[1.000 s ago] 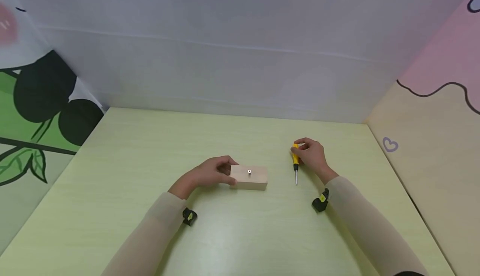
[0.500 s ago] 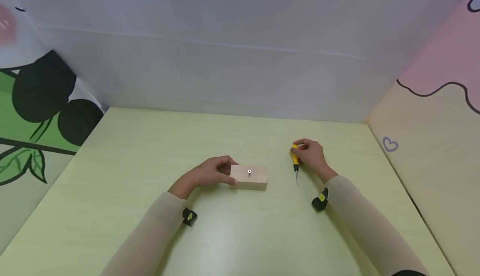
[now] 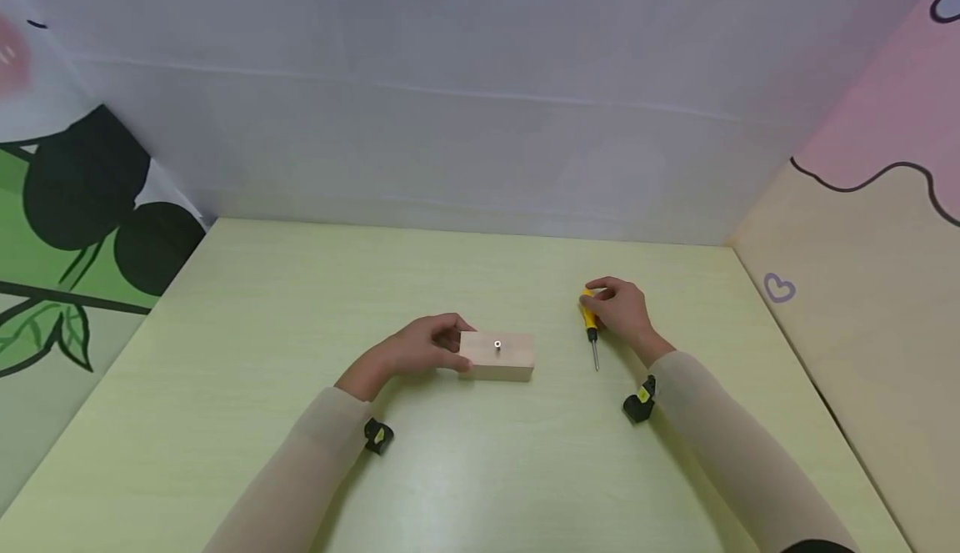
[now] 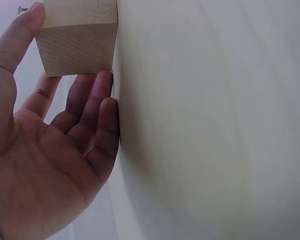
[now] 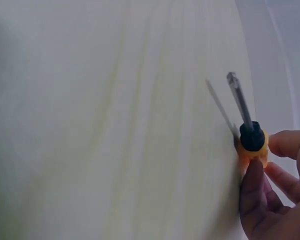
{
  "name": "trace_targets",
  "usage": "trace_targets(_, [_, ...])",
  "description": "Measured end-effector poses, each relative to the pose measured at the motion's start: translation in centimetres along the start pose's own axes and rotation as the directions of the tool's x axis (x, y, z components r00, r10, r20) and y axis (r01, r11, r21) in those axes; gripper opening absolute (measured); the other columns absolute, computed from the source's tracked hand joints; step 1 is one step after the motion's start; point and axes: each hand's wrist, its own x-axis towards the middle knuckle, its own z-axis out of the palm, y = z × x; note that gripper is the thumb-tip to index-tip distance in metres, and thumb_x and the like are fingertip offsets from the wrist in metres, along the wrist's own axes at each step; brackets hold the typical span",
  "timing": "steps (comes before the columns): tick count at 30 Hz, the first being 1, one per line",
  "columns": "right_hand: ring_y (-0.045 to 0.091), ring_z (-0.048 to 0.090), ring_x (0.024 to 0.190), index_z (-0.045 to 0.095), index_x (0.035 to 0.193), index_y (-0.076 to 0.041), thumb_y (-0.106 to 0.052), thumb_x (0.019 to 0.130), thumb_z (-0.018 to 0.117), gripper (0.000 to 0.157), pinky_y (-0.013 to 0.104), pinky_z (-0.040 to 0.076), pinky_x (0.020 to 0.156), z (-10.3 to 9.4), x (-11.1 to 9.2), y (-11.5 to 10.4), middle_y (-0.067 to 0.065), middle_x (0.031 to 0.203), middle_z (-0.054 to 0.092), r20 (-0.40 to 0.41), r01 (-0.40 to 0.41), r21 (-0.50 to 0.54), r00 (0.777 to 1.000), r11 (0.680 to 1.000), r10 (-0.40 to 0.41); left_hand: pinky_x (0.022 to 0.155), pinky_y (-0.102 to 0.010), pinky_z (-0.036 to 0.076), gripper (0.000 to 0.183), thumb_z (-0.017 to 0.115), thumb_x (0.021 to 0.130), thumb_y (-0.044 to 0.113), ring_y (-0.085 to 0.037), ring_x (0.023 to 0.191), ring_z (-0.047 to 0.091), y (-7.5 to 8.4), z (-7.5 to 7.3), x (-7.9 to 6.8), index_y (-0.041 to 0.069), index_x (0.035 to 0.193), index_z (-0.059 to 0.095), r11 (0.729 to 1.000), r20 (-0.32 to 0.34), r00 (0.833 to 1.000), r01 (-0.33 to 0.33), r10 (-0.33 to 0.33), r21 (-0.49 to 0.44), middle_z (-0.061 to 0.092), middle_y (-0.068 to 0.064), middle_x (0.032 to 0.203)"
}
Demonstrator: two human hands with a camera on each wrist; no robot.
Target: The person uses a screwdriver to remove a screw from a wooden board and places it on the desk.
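Observation:
A pale wooden block [image 3: 497,361] lies on the table, with a small screw [image 3: 497,345] standing up from its top. My left hand [image 3: 415,346] grips the block's left end between thumb and fingers; in the left wrist view the thumb lies along the block [image 4: 80,45] near its top edge and the fingertips reach behind it. To the right of the block, my right hand [image 3: 624,313] holds a screwdriver [image 3: 590,319] by its yellow handle. Its metal shaft [image 5: 241,102] points toward the person and casts a shadow on the table.
The light green-yellow table [image 3: 450,461] extends around both hands. A grey-white wall [image 3: 465,144] closes the back, and a printed panel [image 3: 862,303] stands along the right edge. Another printed panel [image 3: 45,353] is at the left. Each wrist wears a small black camera [image 3: 639,407].
The screwdriver's tip has swung slightly to the right in my right hand. My left hand and the block stay in place; the head view has shifted a little.

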Motion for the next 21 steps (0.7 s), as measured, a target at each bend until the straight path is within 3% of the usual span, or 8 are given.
trace_targets(6, [0.021, 0.062, 0.076, 0.06, 0.125, -0.01, -0.029, 0.092, 0.062, 0.038, 0.027, 0.053, 0.063, -0.8, -0.4, -0.1, 0.016, 0.106, 0.062, 0.007, 0.008, 0.005, 1.0, 1.0, -0.008, 0.085, -0.033, 0.045, 0.039, 0.082, 0.076, 0.029, -0.016, 0.094, 0.057, 0.1, 0.1, 0.1, 0.025, 0.11, 0.063, 1.0, 0.005, 1.0, 0.012, -0.012, -0.003, 0.063, 0.0, 0.102])
trace_targets(14, [0.035, 0.053, 0.121, 0.055, 0.134, -0.011, -0.035, 0.094, 0.061, 0.047, 0.048, 0.046, 0.098, -1.8, -0.9, 0.1, 0.016, 0.13, 0.055, -0.004, 0.111, 0.012, 0.994, 0.994, -0.111, 0.083, -0.033, 0.044, 0.039, 0.082, 0.076, 0.029, -0.017, 0.092, 0.055, 0.1, 0.1, 0.1, 0.024, 0.111, 0.063, 1.0, 0.001, 1.0, 0.009, -0.009, 0.002, 0.062, -0.001, 0.101])
trace_targets(21, [0.035, 0.046, 0.129, 0.048, 0.138, -0.011, -0.035, 0.093, 0.062, 0.053, 0.052, 0.039, 0.104, -2.4, -2.3, -0.5, 0.015, 0.14, 0.049, 0.043, 0.254, 0.048, 0.966, 0.966, -0.256, 0.081, -0.032, 0.043, 0.039, 0.081, 0.076, 0.029, -0.017, 0.089, 0.054, 0.2, 0.1, -0.1, 0.024, 0.111, 0.063, 1.0, 0.001, 1.0, -0.001, 0.001, 0.013, 0.06, -0.001, 0.098])
